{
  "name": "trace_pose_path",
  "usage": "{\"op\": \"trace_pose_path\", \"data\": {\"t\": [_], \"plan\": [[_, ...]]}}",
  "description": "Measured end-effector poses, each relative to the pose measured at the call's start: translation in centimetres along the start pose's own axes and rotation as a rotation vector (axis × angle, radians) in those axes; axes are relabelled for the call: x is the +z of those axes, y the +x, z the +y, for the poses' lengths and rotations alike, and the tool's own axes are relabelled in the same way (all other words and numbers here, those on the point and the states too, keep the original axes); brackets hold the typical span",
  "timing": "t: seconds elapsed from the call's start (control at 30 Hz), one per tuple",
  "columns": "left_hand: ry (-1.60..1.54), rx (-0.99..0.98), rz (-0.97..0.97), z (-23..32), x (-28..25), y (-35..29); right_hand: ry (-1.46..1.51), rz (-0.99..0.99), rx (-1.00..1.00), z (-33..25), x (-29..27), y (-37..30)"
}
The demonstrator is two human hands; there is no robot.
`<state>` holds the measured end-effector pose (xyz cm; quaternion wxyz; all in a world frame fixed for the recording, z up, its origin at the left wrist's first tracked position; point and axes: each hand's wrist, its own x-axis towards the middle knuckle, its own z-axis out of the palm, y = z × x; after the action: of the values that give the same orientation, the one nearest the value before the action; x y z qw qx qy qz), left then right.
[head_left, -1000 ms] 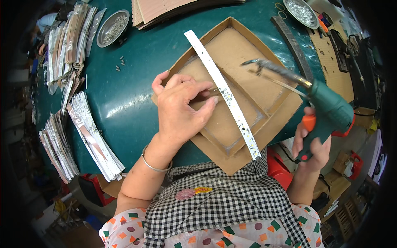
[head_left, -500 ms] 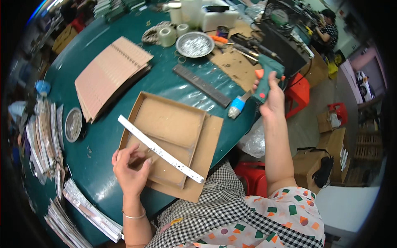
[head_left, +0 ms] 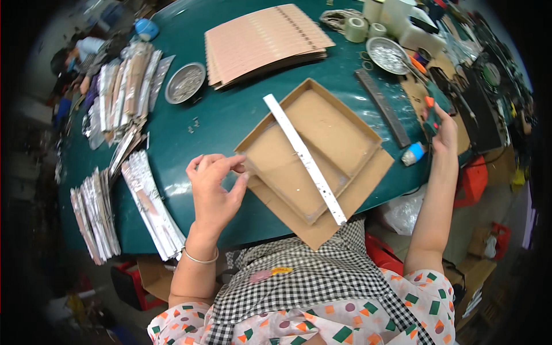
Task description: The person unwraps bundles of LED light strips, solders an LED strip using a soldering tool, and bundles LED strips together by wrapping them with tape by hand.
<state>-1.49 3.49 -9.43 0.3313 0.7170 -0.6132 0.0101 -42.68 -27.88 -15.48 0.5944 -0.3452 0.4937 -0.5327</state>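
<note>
A long white strip (head_left: 305, 160) with small dark bits on it lies slantwise across an open cardboard tray (head_left: 253, 138). The tray rests on a flat cardboard sheet (head_left: 372, 172) at the table's front edge. By the tray's left corner is my left hand (head_left: 215, 187), its fingers curled but thumb and forefinger apart, with nothing visible between them. Over to the right, my right hand (head_left: 446, 133) grips a dark green pistol-grip tool (head_left: 439, 96) with an orange part at the front. The hand partly hides the tool's handle.
Beyond the tray sits a stack of pinkish boards (head_left: 259, 46). Metal bowls of small parts stand left (head_left: 185, 83) and right (head_left: 388, 53). A dark bar (head_left: 382, 108) and a blue-wrapped bundle (head_left: 412, 154) lie before my right hand. Bundled strips (head_left: 152, 207) lie on the left.
The view has swung left, so the table sits further right in it. My left hand has moved from over the tray to its left corner. My right hand still holds the green tool.
</note>
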Motion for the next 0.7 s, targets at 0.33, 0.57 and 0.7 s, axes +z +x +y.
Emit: {"op": "trace_pose_path", "data": {"t": [0.33,0.57,0.7], "plan": [[0.133,-0.051,0.054,-2.2,-5.3,-2.5,-0.707,-0.063,-0.541,1.8,6.5,-10.0],[0.342,-0.082,0.2,-7.0,-11.6,-4.6,-0.987,-0.927,-0.982,2.4,15.9,-19.9],[0.405,-0.388,0.422,-11.8,-16.7,-9.3,-1.064,-0.995,-1.128,3.9,17.1,-20.5]]}}
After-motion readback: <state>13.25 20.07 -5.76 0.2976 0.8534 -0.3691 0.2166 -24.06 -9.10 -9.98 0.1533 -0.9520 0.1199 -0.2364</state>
